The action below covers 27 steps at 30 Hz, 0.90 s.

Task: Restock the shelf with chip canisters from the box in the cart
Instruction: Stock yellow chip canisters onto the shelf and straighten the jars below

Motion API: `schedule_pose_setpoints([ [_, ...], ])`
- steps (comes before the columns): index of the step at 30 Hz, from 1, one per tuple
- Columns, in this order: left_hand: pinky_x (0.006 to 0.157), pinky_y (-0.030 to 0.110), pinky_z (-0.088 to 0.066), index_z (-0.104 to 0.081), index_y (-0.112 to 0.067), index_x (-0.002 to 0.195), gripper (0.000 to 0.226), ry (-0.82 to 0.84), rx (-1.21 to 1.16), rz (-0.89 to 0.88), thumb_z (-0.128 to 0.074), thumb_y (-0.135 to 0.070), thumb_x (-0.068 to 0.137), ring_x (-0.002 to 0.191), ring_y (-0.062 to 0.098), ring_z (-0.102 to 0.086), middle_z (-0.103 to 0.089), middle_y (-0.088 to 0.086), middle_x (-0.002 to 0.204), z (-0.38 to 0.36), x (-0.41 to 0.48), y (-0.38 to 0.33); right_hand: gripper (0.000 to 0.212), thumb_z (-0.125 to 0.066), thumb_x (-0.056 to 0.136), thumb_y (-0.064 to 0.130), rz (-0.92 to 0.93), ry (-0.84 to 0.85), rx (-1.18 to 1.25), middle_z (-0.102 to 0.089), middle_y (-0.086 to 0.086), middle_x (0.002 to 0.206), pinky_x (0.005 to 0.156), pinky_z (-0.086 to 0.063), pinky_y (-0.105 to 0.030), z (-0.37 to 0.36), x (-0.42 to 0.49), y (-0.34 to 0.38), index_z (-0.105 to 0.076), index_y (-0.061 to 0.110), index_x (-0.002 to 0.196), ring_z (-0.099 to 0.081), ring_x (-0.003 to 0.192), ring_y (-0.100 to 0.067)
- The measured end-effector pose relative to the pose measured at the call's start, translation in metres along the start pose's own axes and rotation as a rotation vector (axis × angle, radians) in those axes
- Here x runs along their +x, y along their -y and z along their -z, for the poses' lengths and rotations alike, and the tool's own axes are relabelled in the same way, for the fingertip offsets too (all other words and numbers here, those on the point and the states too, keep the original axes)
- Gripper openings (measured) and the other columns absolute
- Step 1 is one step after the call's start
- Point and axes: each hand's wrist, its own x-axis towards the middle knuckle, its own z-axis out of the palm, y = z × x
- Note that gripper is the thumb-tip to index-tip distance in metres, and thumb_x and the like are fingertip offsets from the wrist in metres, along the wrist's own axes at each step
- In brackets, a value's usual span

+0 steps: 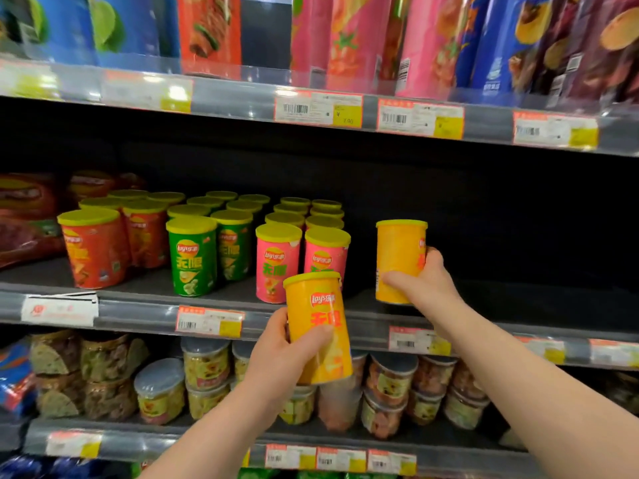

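A person is facing a shop shelf, both bare forearms reaching forward. The left hand is wrapping its fingers and thumb around the lower half of a yellow can, holding it in the air in front of the shelf edge. The can's long axis is running nearly vertical, lid up, with the top leaning slightly left and the logo facing the viewer.

The right hand is gripping a second yellow can from its right side. That can is standing upright, lid up, at the front of a bare dark stretch of the shelf, its label turned away to the right. Whether its base is touching the shelf cannot be told.

To the left, rows of short cans are standing upright with yellow-green lids: red cans, green cans, then pink cans. Price tags are lining the grey shelf edges. Tall tubes are filling the shelf above, and clear-lidded tubs are sitting stacked on the shelf below.
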Motion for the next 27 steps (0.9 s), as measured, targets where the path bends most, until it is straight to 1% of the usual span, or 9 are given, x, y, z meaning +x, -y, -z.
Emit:
schedule_pose_setpoints([
  [6, 0.066, 0.027, -0.052, -0.052, -0.033, 0.104, 0.031, -0.117, -0.043, -0.018, -0.07, -0.02, 0.082, 0.084, 0.014, -0.069, -0.068, -0.003, 0.101, -0.003, 0.009, -0.005, 0.09, -0.08, 0.073, 0.023, 0.007, 0.045, -0.012, -0.047, -0.01, 0.131, 0.09, -0.044, -0.037, -0.019, 0.061, -0.01, -0.022, 0.015, 0.14, -0.051, 0.116, -0.03],
  [8, 0.063, 0.025, -0.052, -0.052, -0.031, 0.106, 0.042, -0.16, -0.045, -0.031, -0.079, -0.022, 0.075, 0.082, 0.013, -0.069, -0.068, -0.004, 0.1, -0.007, 0.01, -0.007, 0.094, -0.083, 0.07, 0.023, 0.017, 0.064, -0.027, -0.046, -0.012, 0.133, 0.095, -0.043, -0.039, -0.024, 0.08, -0.015, -0.02, 0.013, 0.14, -0.05, 0.119, -0.031],
  [10, 0.061, 0.023, -0.053, -0.053, -0.029, 0.108, 0.049, -0.204, -0.029, -0.033, -0.078, -0.03, 0.066, 0.078, 0.01, -0.07, -0.069, -0.004, 0.099, -0.011, 0.012, -0.009, 0.096, -0.084, 0.067, 0.019, 0.056, 0.088, -0.001, -0.047, -0.013, 0.132, 0.096, -0.043, -0.038, -0.029, 0.099, -0.022, -0.021, 0.011, 0.139, -0.05, 0.119, -0.031],
  [14, 0.061, 0.025, -0.053, -0.054, -0.029, 0.107, 0.033, -0.272, -0.044, -0.026, -0.071, -0.019, 0.081, 0.076, 0.01, -0.071, -0.07, -0.003, 0.097, -0.019, 0.015, -0.008, 0.102, -0.086, 0.064, 0.017, 0.091, 0.115, 0.022, -0.044, -0.014, 0.133, 0.099, -0.044, -0.041, -0.043, 0.131, -0.031, -0.019, 0.012, 0.141, -0.049, 0.12, -0.03],
  [16, 0.062, 0.027, -0.053, -0.054, -0.03, 0.111, 0.041, -0.286, -0.057, -0.017, -0.073, -0.025, 0.075, 0.077, 0.012, -0.071, -0.07, -0.001, 0.1, -0.022, 0.015, -0.007, 0.104, -0.087, 0.063, 0.016, 0.095, 0.095, 0.033, -0.042, -0.014, 0.135, 0.098, -0.043, -0.038, -0.05, 0.145, -0.032, -0.019, 0.012, 0.142, -0.048, 0.121, -0.031],
  [19, 0.067, 0.032, -0.054, -0.052, -0.028, 0.12, 0.065, -0.322, -0.068, -0.016, -0.084, -0.037, 0.063, 0.084, 0.018, -0.071, -0.07, 0.002, 0.104, -0.025, 0.015, -0.006, 0.11, -0.087, 0.063, 0.017, 0.067, 0.109, 0.047, -0.038, -0.016, 0.14, 0.1, -0.043, -0.041, -0.057, 0.163, -0.034, -0.014, 0.014, 0.146, -0.045, 0.125, -0.034],
  [22, 0.07, 0.036, -0.053, -0.055, -0.029, 0.116, 0.064, -0.364, -0.083, -0.028, -0.084, -0.038, 0.06, 0.088, 0.022, -0.07, -0.071, 0.003, 0.102, -0.027, 0.017, -0.006, 0.112, -0.086, 0.064, 0.02, 0.011, 0.169, 0.068, -0.036, -0.016, 0.143, 0.1, -0.043, -0.041, -0.063, 0.177, -0.039, -0.012, 0.014, 0.148, -0.043, 0.127, -0.035],
  [24, 0.071, 0.039, -0.053, -0.056, -0.03, 0.109, 0.057, -0.389, -0.089, -0.031, -0.074, -0.034, 0.055, 0.088, 0.023, -0.07, -0.072, 0.002, 0.099, -0.028, 0.018, -0.006, 0.108, -0.083, 0.068, 0.017, -0.001, 0.212, 0.083, -0.036, -0.016, 0.144, 0.101, -0.042, -0.041, -0.065, 0.185, -0.042, -0.012, 0.015, 0.149, -0.043, 0.128, -0.034],
  [27, 0.072, 0.04, -0.053, -0.057, -0.032, 0.103, 0.047, -0.431, -0.103, -0.032, -0.072, -0.031, 0.058, 0.087, 0.023, -0.069, -0.071, 0.001, 0.096, -0.03, 0.019, -0.006, 0.089, -0.071, 0.079, 0.009, 0.013, 0.286, 0.038, -0.04, -0.016, 0.141, 0.098, -0.04, -0.037, -0.064, 0.194, -0.046, -0.014, 0.01, 0.147, -0.043, 0.127, -0.034],
])
